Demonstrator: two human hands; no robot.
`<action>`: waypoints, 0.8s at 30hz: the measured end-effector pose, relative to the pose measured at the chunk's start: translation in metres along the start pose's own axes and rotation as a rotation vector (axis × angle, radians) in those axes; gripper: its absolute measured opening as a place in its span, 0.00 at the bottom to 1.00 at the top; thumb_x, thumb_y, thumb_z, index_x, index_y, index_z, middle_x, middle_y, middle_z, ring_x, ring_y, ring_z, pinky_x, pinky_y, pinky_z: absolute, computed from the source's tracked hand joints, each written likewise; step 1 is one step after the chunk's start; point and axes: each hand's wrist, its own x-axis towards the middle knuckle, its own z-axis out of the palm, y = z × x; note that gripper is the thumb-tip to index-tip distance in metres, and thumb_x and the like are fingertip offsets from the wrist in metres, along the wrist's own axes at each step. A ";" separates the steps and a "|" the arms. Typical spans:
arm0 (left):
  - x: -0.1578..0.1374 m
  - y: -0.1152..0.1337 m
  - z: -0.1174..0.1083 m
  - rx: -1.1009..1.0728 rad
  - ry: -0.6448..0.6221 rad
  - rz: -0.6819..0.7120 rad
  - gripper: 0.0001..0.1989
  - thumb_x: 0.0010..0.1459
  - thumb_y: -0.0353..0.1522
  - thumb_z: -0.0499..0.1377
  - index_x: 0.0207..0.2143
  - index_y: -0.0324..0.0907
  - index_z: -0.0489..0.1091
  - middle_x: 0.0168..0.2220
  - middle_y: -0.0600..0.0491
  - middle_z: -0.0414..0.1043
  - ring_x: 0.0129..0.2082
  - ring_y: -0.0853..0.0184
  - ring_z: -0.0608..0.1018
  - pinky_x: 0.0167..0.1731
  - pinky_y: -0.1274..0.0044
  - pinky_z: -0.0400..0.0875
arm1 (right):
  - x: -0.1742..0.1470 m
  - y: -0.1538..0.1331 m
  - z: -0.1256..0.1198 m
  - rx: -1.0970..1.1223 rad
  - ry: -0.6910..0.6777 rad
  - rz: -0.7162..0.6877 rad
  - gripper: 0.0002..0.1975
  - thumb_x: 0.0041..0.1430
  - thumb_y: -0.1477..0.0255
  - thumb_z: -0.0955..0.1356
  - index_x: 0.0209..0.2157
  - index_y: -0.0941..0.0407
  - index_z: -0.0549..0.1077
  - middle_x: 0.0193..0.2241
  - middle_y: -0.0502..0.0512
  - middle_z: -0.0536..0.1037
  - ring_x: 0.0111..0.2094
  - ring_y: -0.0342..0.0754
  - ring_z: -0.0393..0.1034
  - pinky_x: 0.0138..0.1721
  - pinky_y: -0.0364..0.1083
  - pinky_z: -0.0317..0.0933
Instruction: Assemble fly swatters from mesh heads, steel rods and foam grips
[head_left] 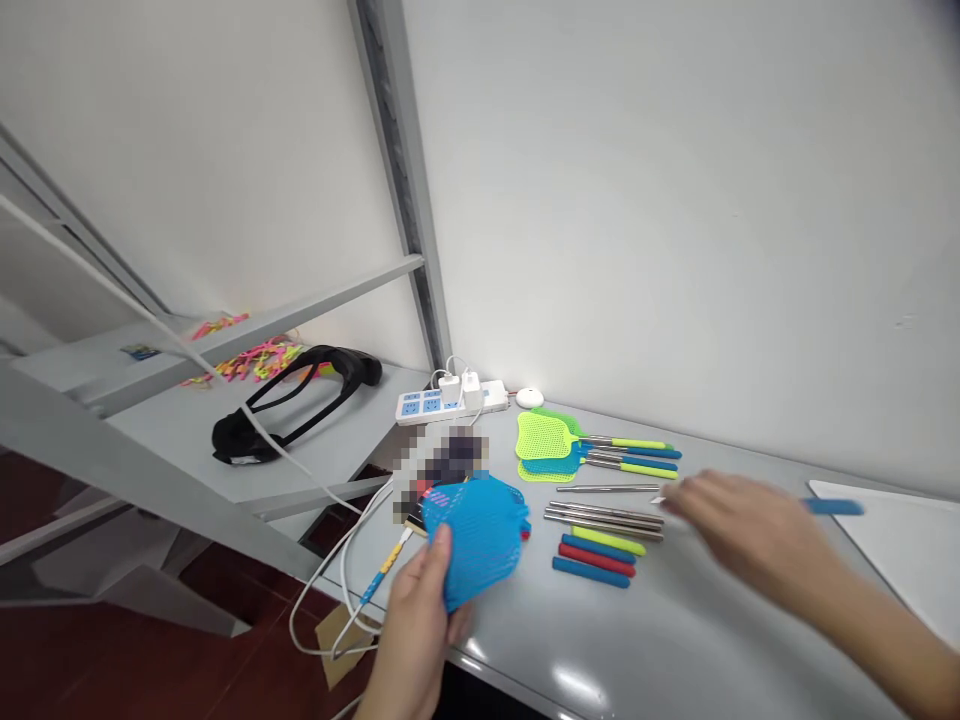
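Note:
My left hand (pixel 420 610) is closed on a blue perforated fly swatter head (pixel 484 540), possibly several stacked together, above the front of the grey table. Over the table to the right, my right hand (pixel 750 530) is blurred, with its fingers closed. A blue grip (pixel 836 507) sticks out behind it and a pale tip shows at its fingertips; the part between is hidden. Beside my right fingers lie several thin metal rods (pixel 604 518), one apart from the others. Nearer me are loose yellow-green, blue and red grips (pixel 596 562). Fly swatters with handles (pixel 546 438) lie stacked behind.
A white power strip (pixel 450 402) with plugs stands against the wall, beside a round white case (pixel 529 397). White cables (pixel 346 570) hang at the left edge. A black headset (pixel 300 400) rests on the left shelf. A white tray (pixel 907 560) lies far right.

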 end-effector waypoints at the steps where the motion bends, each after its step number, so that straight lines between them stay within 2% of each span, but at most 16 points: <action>1: -0.001 -0.002 -0.006 -0.055 0.018 -0.013 0.24 0.53 0.53 0.61 0.26 0.42 0.64 0.17 0.62 0.58 0.14 0.77 0.54 0.15 0.82 0.50 | -0.004 0.007 0.000 -0.046 0.056 0.067 0.10 0.67 0.75 0.60 0.39 0.52 0.72 0.29 0.54 0.77 0.27 0.49 0.68 0.27 0.47 0.54; 3: -0.002 -0.007 -0.013 -0.056 -0.063 -0.037 0.24 0.54 0.53 0.61 0.27 0.41 0.66 0.16 0.62 0.58 0.13 0.77 0.53 0.14 0.82 0.50 | -0.002 0.005 0.000 0.043 0.063 0.232 0.07 0.67 0.69 0.62 0.39 0.51 0.72 0.30 0.54 0.77 0.25 0.48 0.68 0.26 0.46 0.56; 5: -0.001 -0.013 -0.016 0.017 -0.204 -0.043 0.25 0.58 0.53 0.57 0.29 0.40 0.68 0.17 0.61 0.59 0.14 0.77 0.55 0.15 0.82 0.51 | 0.010 -0.021 0.002 0.337 -0.051 0.334 0.07 0.67 0.66 0.62 0.40 0.50 0.72 0.31 0.54 0.78 0.26 0.48 0.70 0.26 0.46 0.61; 7: 0.001 -0.019 -0.016 0.107 -0.290 0.035 0.25 0.62 0.52 0.53 0.30 0.39 0.69 0.19 0.60 0.61 0.17 0.74 0.60 0.18 0.81 0.56 | 0.027 -0.058 0.004 0.633 -0.192 0.331 0.10 0.67 0.65 0.63 0.48 0.49 0.70 0.34 0.55 0.79 0.30 0.50 0.73 0.29 0.46 0.65; 9: 0.005 -0.024 -0.017 0.221 -0.329 0.171 0.22 0.64 0.49 0.52 0.32 0.39 0.70 0.24 0.56 0.67 0.25 0.70 0.69 0.27 0.79 0.65 | 0.041 -0.090 0.008 0.757 -0.276 0.237 0.10 0.67 0.68 0.62 0.48 0.48 0.70 0.35 0.53 0.78 0.32 0.49 0.73 0.31 0.46 0.65; 11: 0.009 -0.028 -0.023 0.327 -0.277 0.348 0.17 0.65 0.45 0.54 0.41 0.41 0.71 0.37 0.50 0.73 0.38 0.64 0.74 0.39 0.75 0.69 | 0.048 -0.104 0.016 0.669 -0.273 0.061 0.13 0.68 0.72 0.61 0.51 0.48 0.69 0.33 0.52 0.77 0.29 0.47 0.71 0.29 0.45 0.62; 12: 0.011 -0.030 -0.028 0.368 -0.198 0.439 0.15 0.65 0.42 0.54 0.47 0.42 0.69 0.44 0.48 0.72 0.44 0.62 0.74 0.43 0.74 0.68 | 0.050 -0.105 0.022 0.563 -0.244 -0.033 0.15 0.68 0.73 0.60 0.53 0.49 0.67 0.32 0.53 0.76 0.27 0.47 0.69 0.27 0.45 0.60; 14: 0.012 -0.034 -0.039 0.438 0.017 0.619 0.17 0.66 0.37 0.54 0.55 0.46 0.62 0.54 0.46 0.65 0.52 0.60 0.70 0.45 0.72 0.67 | 0.052 -0.097 0.037 0.320 -0.168 -0.185 0.20 0.67 0.75 0.58 0.59 0.54 0.62 0.30 0.54 0.75 0.25 0.47 0.66 0.24 0.46 0.54; 16: 0.011 -0.037 -0.047 0.528 0.177 0.792 0.17 0.66 0.32 0.52 0.57 0.47 0.59 0.56 0.45 0.61 0.53 0.60 0.68 0.46 0.71 0.66 | 0.056 -0.086 0.056 0.140 -0.126 -0.259 0.22 0.66 0.77 0.58 0.61 0.58 0.61 0.29 0.55 0.74 0.24 0.47 0.65 0.23 0.46 0.52; 18: 0.010 -0.038 -0.051 0.682 0.176 0.939 0.18 0.64 0.27 0.52 0.55 0.47 0.60 0.56 0.45 0.60 0.55 0.59 0.66 0.50 0.68 0.63 | 0.063 -0.078 0.076 0.050 -0.128 -0.301 0.22 0.65 0.80 0.58 0.59 0.60 0.63 0.29 0.55 0.74 0.25 0.47 0.66 0.23 0.46 0.51; 20: 0.010 -0.039 -0.049 0.884 0.081 1.007 0.21 0.62 0.25 0.52 0.56 0.47 0.60 0.57 0.44 0.60 0.57 0.57 0.64 0.54 0.64 0.60 | 0.071 -0.075 0.092 -0.004 -0.162 -0.331 0.22 0.63 0.81 0.59 0.58 0.61 0.65 0.29 0.55 0.74 0.24 0.46 0.67 0.22 0.47 0.50; 22: 0.012 -0.041 -0.044 1.063 0.020 1.005 0.24 0.61 0.24 0.53 0.58 0.46 0.60 0.59 0.44 0.60 0.59 0.55 0.62 0.55 0.62 0.58 | 0.077 -0.076 0.103 -0.042 -0.211 -0.336 0.22 0.62 0.82 0.60 0.57 0.62 0.64 0.29 0.54 0.74 0.24 0.47 0.68 0.22 0.47 0.50; 24: 0.016 -0.043 -0.039 1.172 0.030 0.974 0.25 0.60 0.25 0.54 0.60 0.46 0.61 0.61 0.44 0.60 0.60 0.53 0.62 0.55 0.60 0.56 | 0.081 -0.078 0.107 -0.067 -0.254 -0.313 0.23 0.60 0.82 0.62 0.58 0.63 0.64 0.29 0.54 0.74 0.24 0.48 0.69 0.21 0.47 0.50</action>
